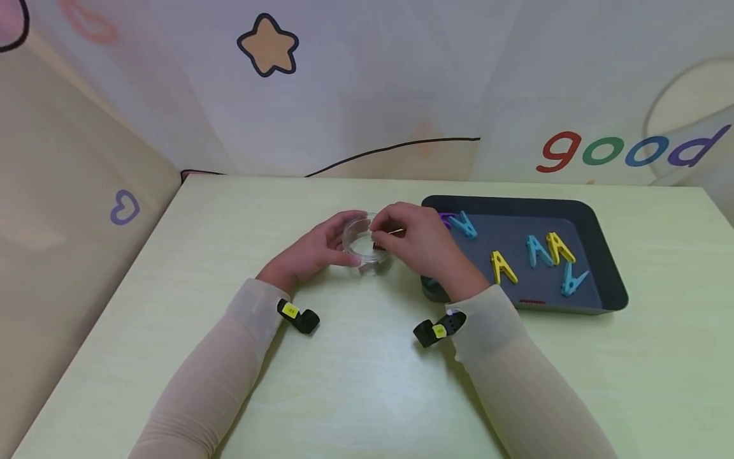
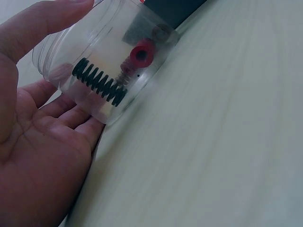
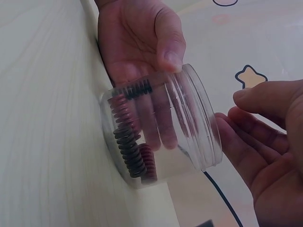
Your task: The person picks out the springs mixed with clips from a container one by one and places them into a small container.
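A clear plastic jar (image 1: 369, 268) stands on the table, holding several coil springs. In the right wrist view a black spring (image 3: 129, 151) and a red spring (image 3: 124, 113) show through its wall. The left hand (image 1: 312, 252) grips the jar from the left, thumb on the near side and fingers round the far side. Over the jar's mouth is the right hand (image 1: 421, 239), its thumb and fingers bent loosely. In the right wrist view its fingertips (image 3: 227, 125) are close to the rim, with nothing showing between them and the thumb.
To the right is a dark grey tray (image 1: 610, 280) with several clothespins, among them a yellow clothespin (image 1: 503, 268) and a blue clothespin (image 1: 572, 280). A red spring (image 1: 532, 301) lies along its near side. A printed cloth (image 1: 390, 83) hangs behind the table.
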Tool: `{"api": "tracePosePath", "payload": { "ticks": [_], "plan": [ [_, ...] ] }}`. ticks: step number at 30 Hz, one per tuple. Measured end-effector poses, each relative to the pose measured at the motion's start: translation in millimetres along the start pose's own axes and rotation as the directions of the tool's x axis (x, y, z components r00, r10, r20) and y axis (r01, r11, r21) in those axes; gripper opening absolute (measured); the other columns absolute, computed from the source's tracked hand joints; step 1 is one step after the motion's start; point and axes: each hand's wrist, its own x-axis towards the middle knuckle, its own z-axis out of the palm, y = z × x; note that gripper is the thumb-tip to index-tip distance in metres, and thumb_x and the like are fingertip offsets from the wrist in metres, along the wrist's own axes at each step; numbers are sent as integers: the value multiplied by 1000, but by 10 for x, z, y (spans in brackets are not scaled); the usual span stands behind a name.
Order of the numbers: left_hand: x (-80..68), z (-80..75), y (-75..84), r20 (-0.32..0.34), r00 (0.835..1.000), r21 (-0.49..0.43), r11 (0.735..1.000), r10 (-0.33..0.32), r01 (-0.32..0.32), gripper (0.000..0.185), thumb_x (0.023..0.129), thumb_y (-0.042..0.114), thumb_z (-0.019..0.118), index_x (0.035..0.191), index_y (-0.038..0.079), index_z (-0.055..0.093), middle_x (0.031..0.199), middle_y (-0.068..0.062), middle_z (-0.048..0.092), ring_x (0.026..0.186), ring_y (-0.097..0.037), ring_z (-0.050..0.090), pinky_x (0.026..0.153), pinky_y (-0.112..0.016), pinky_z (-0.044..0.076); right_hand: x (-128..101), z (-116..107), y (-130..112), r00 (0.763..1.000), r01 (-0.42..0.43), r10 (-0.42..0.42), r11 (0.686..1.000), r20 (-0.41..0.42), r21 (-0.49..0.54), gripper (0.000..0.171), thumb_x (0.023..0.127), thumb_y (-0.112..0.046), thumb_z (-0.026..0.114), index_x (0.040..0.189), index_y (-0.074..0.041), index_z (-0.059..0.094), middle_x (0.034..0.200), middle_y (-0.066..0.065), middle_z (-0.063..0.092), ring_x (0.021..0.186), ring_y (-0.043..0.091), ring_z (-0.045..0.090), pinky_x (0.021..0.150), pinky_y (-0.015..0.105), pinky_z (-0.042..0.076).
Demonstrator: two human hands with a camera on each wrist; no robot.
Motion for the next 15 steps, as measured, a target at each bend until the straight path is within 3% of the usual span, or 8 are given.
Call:
{"api": "tracePosePath", "payload": {
  "ticks": [15],
  "plan": [
    [-17,8,6,14,1000,-16,1000,8,-8,79,82,3,71,149,16,31,152,-6,38,141,-19,34,115,-40,30,-14,-52,-26,999,6,-6,1000,-49,11,11,92,-17,65,101,-11,70,102,2,69,95,15,67,87,34,56]
  ]
}}
